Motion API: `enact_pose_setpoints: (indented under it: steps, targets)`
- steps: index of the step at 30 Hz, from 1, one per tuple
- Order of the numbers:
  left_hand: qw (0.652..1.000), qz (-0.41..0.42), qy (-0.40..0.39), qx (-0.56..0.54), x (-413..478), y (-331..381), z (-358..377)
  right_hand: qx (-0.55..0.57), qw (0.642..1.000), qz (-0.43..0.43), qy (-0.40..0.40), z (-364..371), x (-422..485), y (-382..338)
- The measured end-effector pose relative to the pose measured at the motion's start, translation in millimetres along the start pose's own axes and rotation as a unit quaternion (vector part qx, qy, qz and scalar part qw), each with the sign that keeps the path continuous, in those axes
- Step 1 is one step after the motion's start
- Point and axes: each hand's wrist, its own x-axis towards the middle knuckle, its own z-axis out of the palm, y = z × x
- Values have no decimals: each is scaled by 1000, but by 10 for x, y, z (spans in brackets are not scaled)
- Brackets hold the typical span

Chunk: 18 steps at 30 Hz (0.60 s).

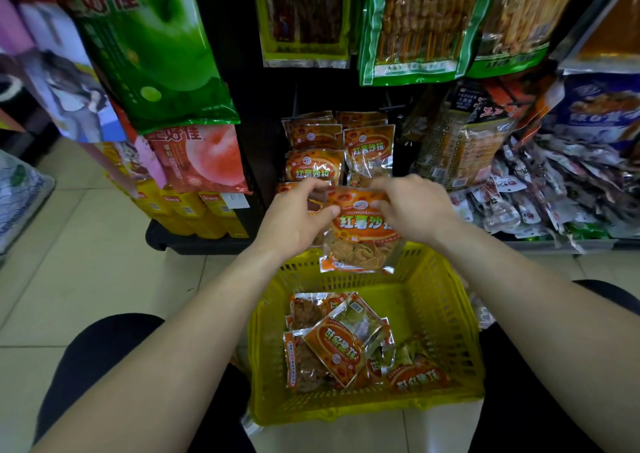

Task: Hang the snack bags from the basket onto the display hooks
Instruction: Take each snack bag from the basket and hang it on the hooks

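We see an orange snack bag point(362, 230) with a clear lower window showing pale chips, held upright by its top corners just above the yellow basket point(446, 317); several like bags point(341, 345) lie jumbled in the basket; more identical bags point(337, 151) hang in overlapping rows on the display behind.

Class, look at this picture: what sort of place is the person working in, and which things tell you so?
Most likely a small shop's snack aisle. Packaged snacks hang in rows on a display rack, a yellow shopping basket on the tiled floor holds more bags, and both hands lift an orange snack bag toward matching hung bags.
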Motion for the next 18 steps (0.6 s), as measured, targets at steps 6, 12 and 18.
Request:
enact_pose_setpoints:
  steps: [6,12,18]
  targets:
    - [999,-44,-5,-4,149,-157,66,-53,998,6,19,-240,360,403]
    - [996,-77,-37,16,509,-318,428,-91,995,50,9,6,832,862]
    - [989,-100,-104,24,965,-608,1229,-74,994,72,-21,588,1268,1264]
